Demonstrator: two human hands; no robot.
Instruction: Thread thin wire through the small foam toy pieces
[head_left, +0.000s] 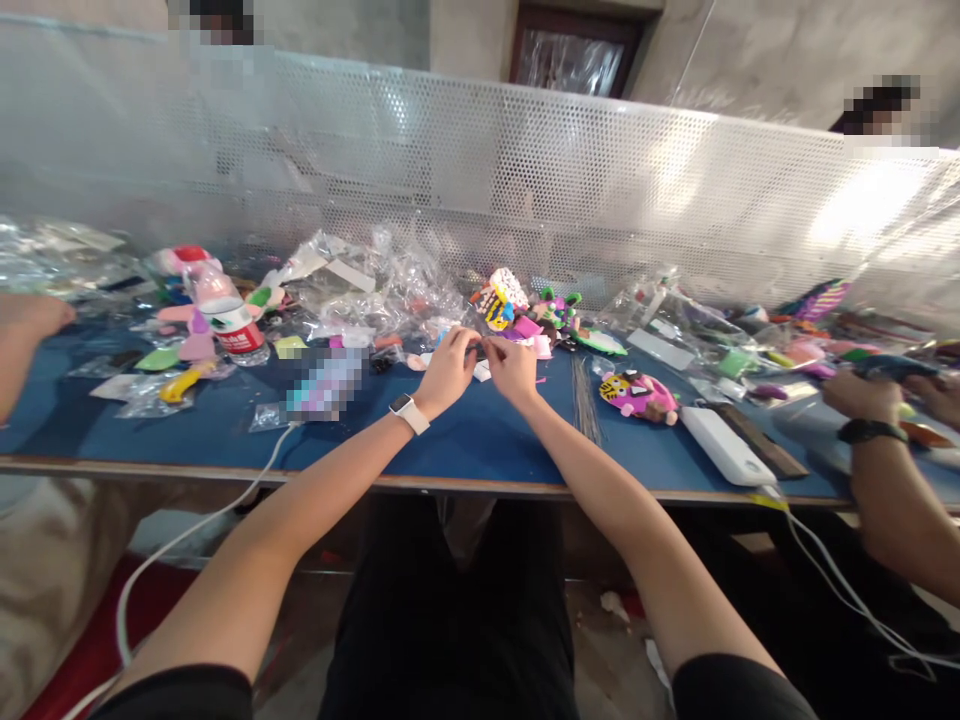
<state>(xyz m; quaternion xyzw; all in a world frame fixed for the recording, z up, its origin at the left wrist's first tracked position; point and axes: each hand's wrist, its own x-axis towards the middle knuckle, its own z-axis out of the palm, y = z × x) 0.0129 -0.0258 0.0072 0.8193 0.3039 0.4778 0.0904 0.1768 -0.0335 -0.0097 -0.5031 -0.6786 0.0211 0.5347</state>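
Observation:
My left hand (450, 370), with a white watch (409, 413) on its wrist, meets my right hand (514, 372) above the middle of the blue table (472, 450). The fingers of both are pinched close together; whatever lies between them is too small to make out. Just behind them stands a modelled clay figure (499, 300) in white, yellow, black and orange. Pink clay (529, 328) lies near my right fingers. To the right are a bundle of thin wires (585, 400) and a pink, yellow and black clay piece (639, 396).
A red-labelled bottle (241, 335) and bagged clay (180, 382) stand at left, near a cabled phone (326, 385). A white power bank (726, 447) lies right, beside a dark strip (761, 440). Behind is a perforated metal panel (562, 170). Co-workers' hands (862, 398) are at both sides.

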